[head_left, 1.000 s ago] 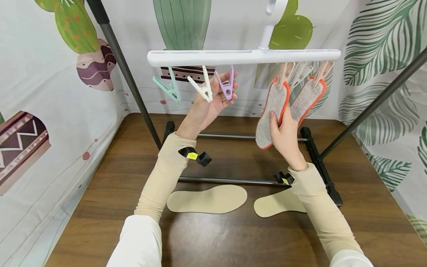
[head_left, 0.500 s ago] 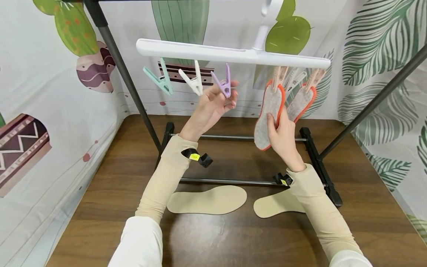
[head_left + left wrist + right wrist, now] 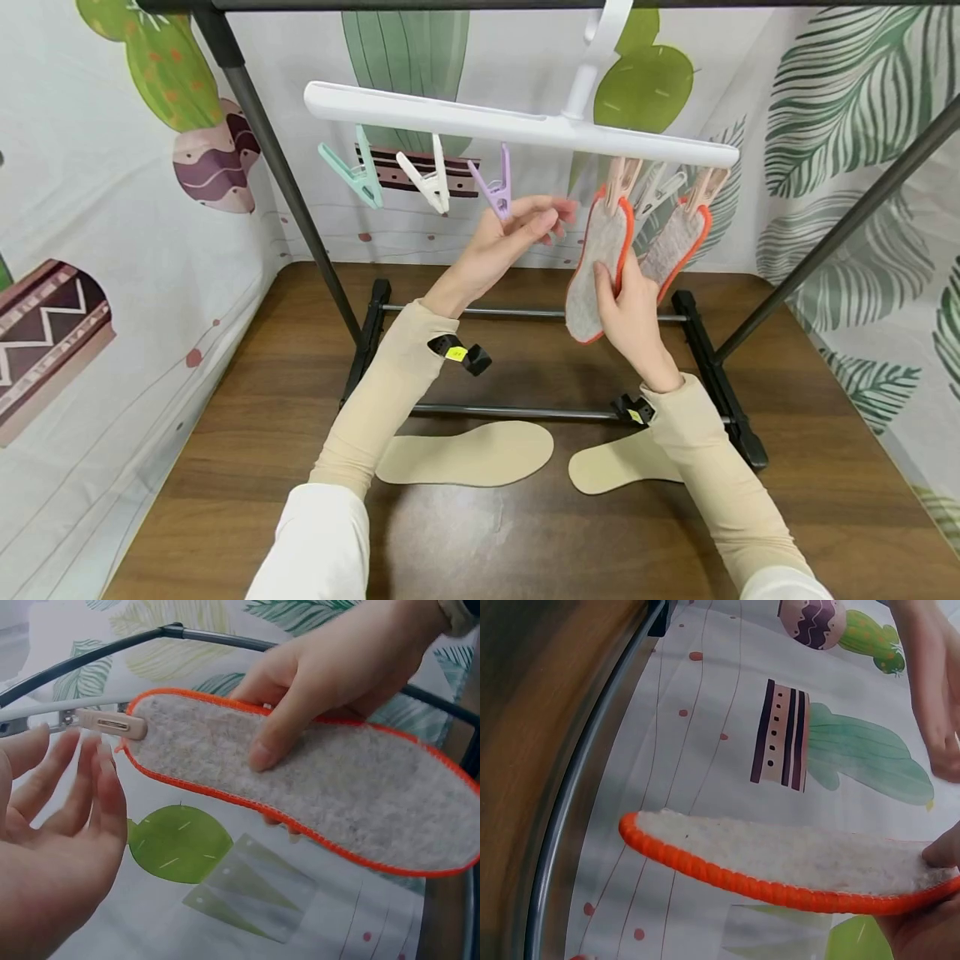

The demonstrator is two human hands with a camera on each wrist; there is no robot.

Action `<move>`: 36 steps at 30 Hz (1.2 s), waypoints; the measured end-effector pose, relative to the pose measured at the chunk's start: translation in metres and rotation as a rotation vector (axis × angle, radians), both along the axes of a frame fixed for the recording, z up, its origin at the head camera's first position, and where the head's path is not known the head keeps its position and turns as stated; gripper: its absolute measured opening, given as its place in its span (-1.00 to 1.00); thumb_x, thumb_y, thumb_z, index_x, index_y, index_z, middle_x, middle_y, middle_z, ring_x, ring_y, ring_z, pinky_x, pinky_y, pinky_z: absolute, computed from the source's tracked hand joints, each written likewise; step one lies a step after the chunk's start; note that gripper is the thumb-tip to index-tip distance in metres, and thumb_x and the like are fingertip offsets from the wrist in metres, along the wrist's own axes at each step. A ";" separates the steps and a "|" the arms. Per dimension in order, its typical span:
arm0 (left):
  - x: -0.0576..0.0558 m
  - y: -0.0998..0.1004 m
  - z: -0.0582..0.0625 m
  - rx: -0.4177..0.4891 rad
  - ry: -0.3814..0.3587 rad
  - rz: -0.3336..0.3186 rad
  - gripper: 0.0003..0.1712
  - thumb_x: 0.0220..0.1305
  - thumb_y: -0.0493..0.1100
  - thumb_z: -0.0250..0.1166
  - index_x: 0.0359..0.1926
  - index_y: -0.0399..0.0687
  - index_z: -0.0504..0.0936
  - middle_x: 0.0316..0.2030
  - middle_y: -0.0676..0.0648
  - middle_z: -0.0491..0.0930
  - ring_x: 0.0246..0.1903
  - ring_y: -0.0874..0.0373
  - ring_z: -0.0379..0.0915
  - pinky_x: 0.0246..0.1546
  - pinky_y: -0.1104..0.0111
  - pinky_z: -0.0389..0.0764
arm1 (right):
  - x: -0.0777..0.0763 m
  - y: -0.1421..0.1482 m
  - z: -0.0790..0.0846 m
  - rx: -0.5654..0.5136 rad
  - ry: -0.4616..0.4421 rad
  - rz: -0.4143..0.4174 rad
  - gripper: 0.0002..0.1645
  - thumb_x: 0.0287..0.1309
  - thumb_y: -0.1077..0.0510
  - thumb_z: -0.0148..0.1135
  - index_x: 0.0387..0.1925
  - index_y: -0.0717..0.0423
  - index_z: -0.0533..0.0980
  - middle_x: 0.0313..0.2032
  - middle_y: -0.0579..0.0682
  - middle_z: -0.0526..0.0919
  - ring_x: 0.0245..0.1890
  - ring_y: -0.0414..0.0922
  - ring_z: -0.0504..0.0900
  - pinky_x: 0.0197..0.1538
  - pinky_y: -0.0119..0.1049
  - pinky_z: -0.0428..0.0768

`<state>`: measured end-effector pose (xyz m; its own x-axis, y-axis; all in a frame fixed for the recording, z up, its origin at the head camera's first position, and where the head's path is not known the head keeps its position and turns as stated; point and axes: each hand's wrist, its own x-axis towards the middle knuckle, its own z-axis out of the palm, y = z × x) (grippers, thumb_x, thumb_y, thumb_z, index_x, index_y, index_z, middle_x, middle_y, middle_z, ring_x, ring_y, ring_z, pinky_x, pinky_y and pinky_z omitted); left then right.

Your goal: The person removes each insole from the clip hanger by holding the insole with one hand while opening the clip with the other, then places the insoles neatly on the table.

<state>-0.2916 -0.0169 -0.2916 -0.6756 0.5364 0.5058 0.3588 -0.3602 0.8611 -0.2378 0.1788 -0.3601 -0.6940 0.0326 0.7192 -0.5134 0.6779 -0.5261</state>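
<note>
My right hand (image 3: pixel 636 321) pinches a grey felt insole (image 3: pixel 600 237) with orange stitched edging, thumb on its face. A pink clothespin (image 3: pixel 621 177) under the white hanger (image 3: pixel 517 125) holds that insole's top end. Behind it a second grey insole (image 3: pixel 675 242) hangs from another pink clothespin (image 3: pixel 708 185). My left hand (image 3: pixel 487 258) is raised just below a purple clothespin (image 3: pixel 495 185), fingers extended to the right and holding nothing. In the left wrist view, the fingertips (image 3: pixel 101 754) of that hand are close to the pink clothespin; whether they touch it I cannot tell.
White (image 3: pixel 429 177) and mint (image 3: pixel 358 171) clothespins hang at the hanger's left. A white one (image 3: pixel 658 190) hangs between the insoles. Two beige insoles (image 3: pixel 472 454) lie on the wooden table (image 3: pixel 480 542). A black rack frame (image 3: pixel 262 158) stands around the hanger.
My left hand has moved right from behind the purple clothespin toward the hanging insole. The hanger's right end has dipped and its left end has risen. My right hand keeps its pinch on the insole.
</note>
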 end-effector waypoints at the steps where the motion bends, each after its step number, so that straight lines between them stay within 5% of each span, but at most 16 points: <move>1: -0.001 0.002 0.002 -0.020 0.011 0.011 -0.64 0.44 -0.37 -0.01 0.17 -0.47 0.45 0.11 -0.30 0.54 -0.03 0.09 0.54 0.05 0.30 0.56 | 0.000 0.000 0.000 0.000 -0.001 0.010 -0.56 0.35 0.20 0.08 0.18 0.34 0.37 -0.24 0.38 0.66 -0.37 0.24 0.69 -0.36 0.09 0.61; 5: -0.006 0.012 0.011 -0.091 0.071 0.039 -0.58 0.50 -0.29 -0.07 0.29 -0.34 0.38 0.27 -0.26 0.43 0.22 0.07 0.43 0.26 0.41 0.41 | 0.001 -0.002 -0.002 -0.005 0.002 0.041 -0.46 0.34 0.21 0.08 0.30 0.28 0.31 -0.18 0.39 0.66 -0.37 0.24 0.70 -0.36 0.09 0.63; 9: -0.006 0.024 0.023 -0.140 0.129 0.061 -0.55 0.51 -0.27 -0.08 0.33 -0.32 0.34 0.31 -0.25 0.38 0.32 0.05 0.33 0.31 0.50 0.32 | 0.000 -0.004 -0.003 0.012 0.015 0.044 -0.63 0.34 0.21 0.10 0.07 0.37 0.43 -0.39 0.31 0.64 -0.53 0.12 0.65 -0.49 -0.15 0.54; 12: -0.005 0.030 0.030 -0.218 0.160 0.116 -0.54 0.50 -0.23 -0.02 0.33 -0.29 0.35 0.30 -0.22 0.41 0.28 0.09 0.38 0.25 0.54 0.38 | 0.000 -0.005 -0.004 0.027 0.023 0.048 -0.71 0.34 0.21 0.10 -0.04 0.37 0.45 -0.49 0.26 0.60 -0.61 0.06 0.59 -0.55 -0.25 0.43; 17: -0.008 0.037 0.033 -0.260 0.181 0.181 -0.55 0.47 -0.22 0.04 0.29 -0.30 0.39 0.25 -0.23 0.46 0.23 0.13 0.44 0.17 0.54 0.45 | 0.001 -0.007 -0.005 0.018 0.006 0.072 -0.51 0.34 0.24 0.09 0.25 0.34 0.34 -0.34 0.33 0.65 -0.54 0.13 0.65 -0.48 -0.11 0.54; 21: -0.014 0.041 0.032 -0.240 0.194 0.220 -0.59 0.46 -0.22 0.06 0.24 -0.32 0.46 0.16 -0.24 0.54 0.07 0.23 0.53 0.08 0.54 0.51 | 0.000 -0.008 -0.006 0.028 0.013 0.069 -0.64 0.34 0.23 0.10 0.08 0.38 0.41 -0.48 0.27 0.60 -0.62 0.05 0.58 -0.54 -0.21 0.47; 27: -0.021 0.044 0.034 -0.159 0.167 0.151 -0.60 0.43 -0.26 0.08 0.22 -0.34 0.48 0.08 -0.27 0.59 -0.13 0.32 0.57 -0.07 0.46 0.57 | 0.000 -0.010 -0.006 0.042 0.045 0.071 -0.76 0.34 0.22 0.11 -0.11 0.37 0.44 -0.64 0.14 0.49 -0.72 -0.11 0.42 -0.61 -0.44 0.29; 36: -0.023 0.045 0.037 -0.117 0.052 0.035 -0.58 0.45 -0.27 0.06 0.26 -0.29 0.45 0.08 -0.21 0.61 0.00 0.20 0.60 0.04 0.38 0.58 | 0.001 -0.012 -0.007 0.030 0.028 0.063 -0.77 0.34 0.21 0.11 -0.13 0.35 0.43 -0.60 0.17 0.53 -0.68 -0.06 0.48 -0.58 -0.29 0.35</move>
<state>-0.3148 0.0283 -0.2550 -0.6696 0.5705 0.4757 0.4144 -0.2445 0.8766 -0.2371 0.1664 -0.3668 -0.6735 -0.0326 0.7384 -0.5701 0.6589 -0.4908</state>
